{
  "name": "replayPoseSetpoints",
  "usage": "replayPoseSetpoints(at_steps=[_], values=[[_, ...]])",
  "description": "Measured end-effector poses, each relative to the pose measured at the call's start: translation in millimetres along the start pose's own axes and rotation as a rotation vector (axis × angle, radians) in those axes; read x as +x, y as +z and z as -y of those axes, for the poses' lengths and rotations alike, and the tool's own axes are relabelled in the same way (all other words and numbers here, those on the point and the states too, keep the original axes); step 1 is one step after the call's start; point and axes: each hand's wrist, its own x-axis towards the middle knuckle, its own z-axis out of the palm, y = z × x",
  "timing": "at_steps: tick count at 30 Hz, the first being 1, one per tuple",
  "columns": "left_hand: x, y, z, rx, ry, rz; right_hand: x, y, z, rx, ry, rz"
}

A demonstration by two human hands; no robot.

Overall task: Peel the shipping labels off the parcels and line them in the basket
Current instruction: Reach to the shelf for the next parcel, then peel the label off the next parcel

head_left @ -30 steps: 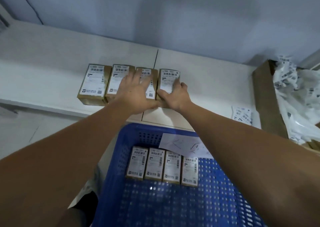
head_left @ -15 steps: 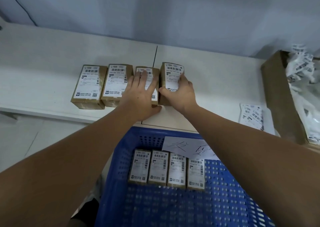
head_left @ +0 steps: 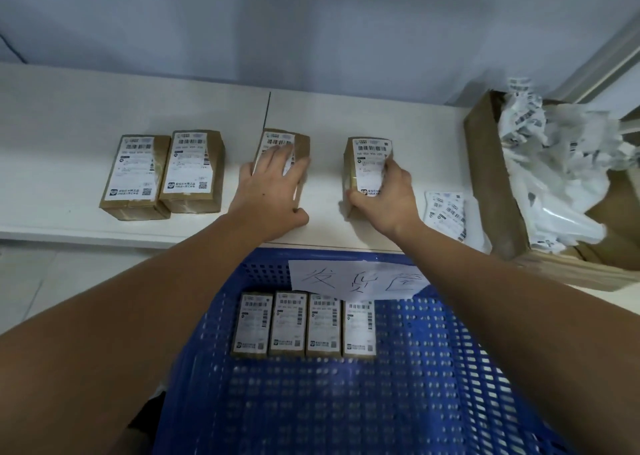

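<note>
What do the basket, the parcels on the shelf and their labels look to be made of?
Basket: blue moulded plastic, judging by its uniform perforated grid walls. Parcels, such as the one the right hand grips: brown cardboard, seemingly taped, with glossy streaks along the edges. Labels: white printed paper, probably adhesive, matte.

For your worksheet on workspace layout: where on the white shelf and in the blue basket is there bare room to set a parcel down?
Free: the shelf strip between the left hand's brown labelled parcel and the right hand's parcel; the blue plastic basket's near floor. Crowded: the basket's four-parcel row.
</note>
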Motion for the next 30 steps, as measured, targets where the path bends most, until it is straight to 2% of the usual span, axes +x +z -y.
replayPoseSetpoints(at_steps=[8,12,15,18,20,25,30], values=[[-37.8,-25.1,-62.1,-0.154,0.014,-0.064,-20.9,-23.2,-39.1,-0.056,0.111,0.035],[-64.4,-38.4,-85.3,-0.173,0.023,-0.090,-25.8,-31.2,-40.3,-0.068,0.126,0.140],[-84.1,-49.7,-100.9,-0.198,0.020,-0.100,-41.8,-49.7,-29.0,-0.014,0.067,0.098],[-108.1,-62.1,-117.4,-0.245,0.023,-0.116,-85.3,-80.3,-8.9,0.119,-0.072,0.056],[-125.8,-70.5,-129.5,-0.268,0.015,-0.133,-125.4,-100.8,0.6,0.277,-0.122,0.121],[-172.1,-81.9,-160.6,-0.329,0.058,-0.104,-226.8,-132.4,16.2,0.735,-0.017,0.373],[-203.1,-74.8,-173.2,-0.366,0.152,-0.026,-262.5,-133.1,0.3,0.853,0.012,0.420]])
